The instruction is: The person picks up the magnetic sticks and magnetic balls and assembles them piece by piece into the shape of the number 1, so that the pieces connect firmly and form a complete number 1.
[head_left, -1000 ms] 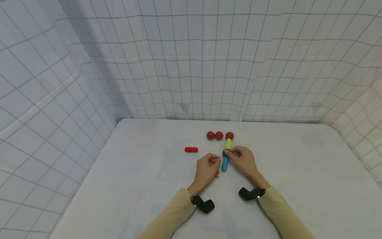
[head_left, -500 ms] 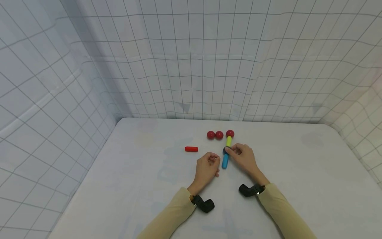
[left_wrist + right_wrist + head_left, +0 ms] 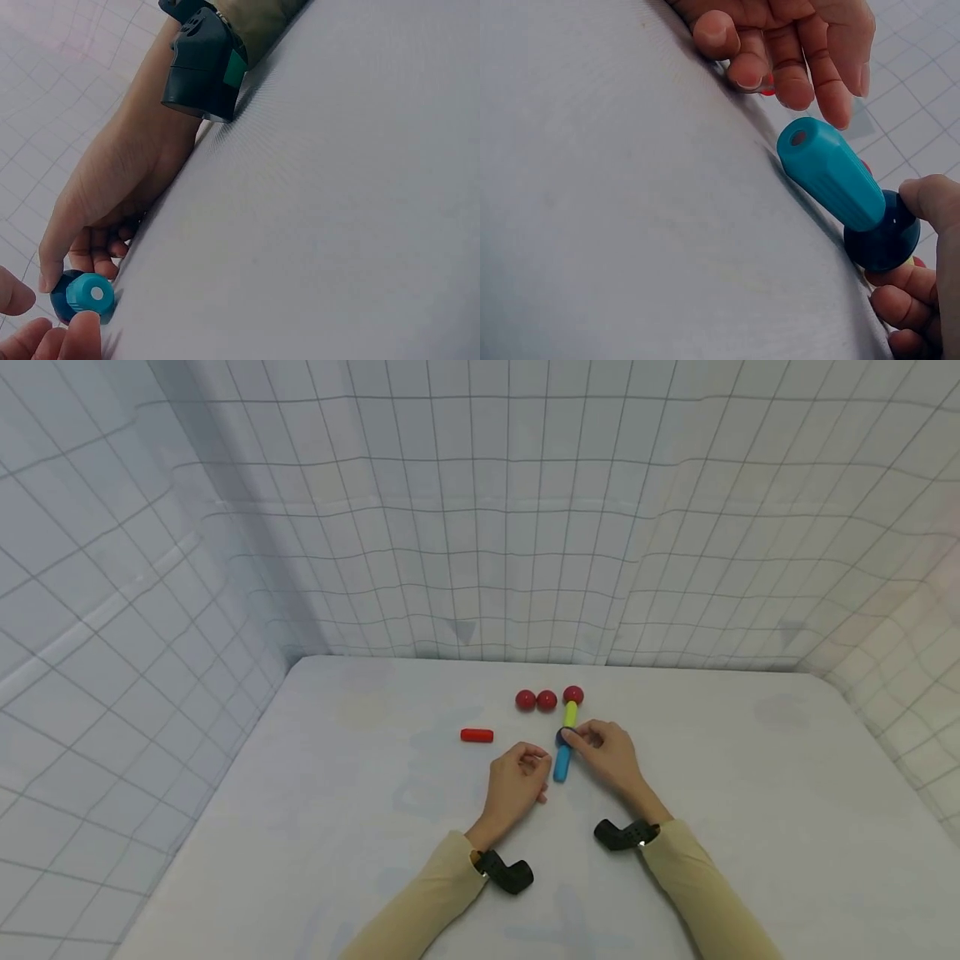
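Observation:
My right hand (image 3: 611, 760) pinches a dark blue ball (image 3: 883, 236) between thumb and fingers. From the ball a light blue ribbed rod (image 3: 832, 172) points toward me, with a hole in its end face. On the ball's far side a yellow rod (image 3: 571, 714) lines up with it, reaching a red ball (image 3: 573, 695). My left hand (image 3: 516, 785) is beside the blue rod, its fingers loosely bent and holding nothing. In the right wrist view, the left fingertips (image 3: 793, 91) hover close to the rod's end.
Two more red balls (image 3: 526, 700) (image 3: 547, 700) sit side by side just left of the joined pieces. A short red rod (image 3: 477, 736) lies farther left on the white table (image 3: 360, 760). White gridded curtains (image 3: 480, 527) hang behind and at the sides.
My right hand has slid the joined balls and rods slightly away from me. The left hand stays nearly still beside the blue rod.

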`<state>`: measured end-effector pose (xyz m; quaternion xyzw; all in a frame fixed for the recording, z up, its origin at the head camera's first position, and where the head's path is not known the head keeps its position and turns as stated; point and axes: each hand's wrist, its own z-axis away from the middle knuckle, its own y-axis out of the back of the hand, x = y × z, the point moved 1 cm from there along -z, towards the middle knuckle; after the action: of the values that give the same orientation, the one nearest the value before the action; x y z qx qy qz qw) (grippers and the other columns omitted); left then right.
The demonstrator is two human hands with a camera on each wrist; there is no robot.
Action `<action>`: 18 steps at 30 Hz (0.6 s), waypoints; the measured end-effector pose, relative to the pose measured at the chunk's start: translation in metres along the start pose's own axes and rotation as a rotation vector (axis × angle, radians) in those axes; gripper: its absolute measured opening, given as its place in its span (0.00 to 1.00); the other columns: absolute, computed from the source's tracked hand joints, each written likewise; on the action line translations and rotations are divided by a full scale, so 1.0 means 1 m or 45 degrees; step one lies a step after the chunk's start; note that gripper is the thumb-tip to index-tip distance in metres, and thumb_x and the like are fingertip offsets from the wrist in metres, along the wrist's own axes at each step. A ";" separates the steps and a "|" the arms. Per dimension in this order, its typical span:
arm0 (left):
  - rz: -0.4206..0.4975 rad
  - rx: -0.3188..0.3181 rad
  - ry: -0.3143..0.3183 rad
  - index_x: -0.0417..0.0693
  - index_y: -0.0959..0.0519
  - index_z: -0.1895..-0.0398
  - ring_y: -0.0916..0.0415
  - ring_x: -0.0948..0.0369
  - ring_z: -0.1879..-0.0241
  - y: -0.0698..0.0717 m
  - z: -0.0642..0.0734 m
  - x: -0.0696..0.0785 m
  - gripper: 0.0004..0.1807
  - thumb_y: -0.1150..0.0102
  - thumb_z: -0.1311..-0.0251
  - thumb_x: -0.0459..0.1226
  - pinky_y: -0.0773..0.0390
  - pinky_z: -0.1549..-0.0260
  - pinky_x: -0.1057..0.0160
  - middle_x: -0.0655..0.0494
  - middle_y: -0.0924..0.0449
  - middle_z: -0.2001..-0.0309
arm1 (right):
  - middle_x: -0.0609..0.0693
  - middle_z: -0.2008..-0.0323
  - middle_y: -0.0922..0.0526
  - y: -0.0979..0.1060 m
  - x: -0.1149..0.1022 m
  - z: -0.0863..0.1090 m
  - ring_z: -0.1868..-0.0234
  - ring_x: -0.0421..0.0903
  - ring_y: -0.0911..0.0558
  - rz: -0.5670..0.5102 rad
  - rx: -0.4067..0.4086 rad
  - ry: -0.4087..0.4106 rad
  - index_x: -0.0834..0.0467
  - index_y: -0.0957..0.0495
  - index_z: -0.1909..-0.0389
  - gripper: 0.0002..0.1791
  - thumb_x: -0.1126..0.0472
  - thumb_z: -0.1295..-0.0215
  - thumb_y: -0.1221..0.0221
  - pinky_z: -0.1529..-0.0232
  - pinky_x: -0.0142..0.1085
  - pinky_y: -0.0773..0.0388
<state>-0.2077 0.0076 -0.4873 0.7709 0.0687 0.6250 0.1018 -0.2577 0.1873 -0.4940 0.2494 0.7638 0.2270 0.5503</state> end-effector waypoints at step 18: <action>-0.277 0.061 -0.152 0.44 0.21 0.60 0.25 0.64 0.69 0.012 -0.015 0.003 0.07 0.40 0.38 0.36 0.23 0.67 0.68 0.57 0.23 0.67 | 0.47 0.79 0.25 -0.001 0.002 0.001 0.71 0.46 0.30 -0.002 0.027 0.026 0.60 0.17 0.67 0.15 0.50 0.40 0.35 0.70 0.38 0.36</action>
<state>-0.2219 -0.0018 -0.4782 0.7970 0.1607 0.5613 0.1546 -0.2573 0.1874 -0.4965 0.2525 0.7719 0.2208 0.5400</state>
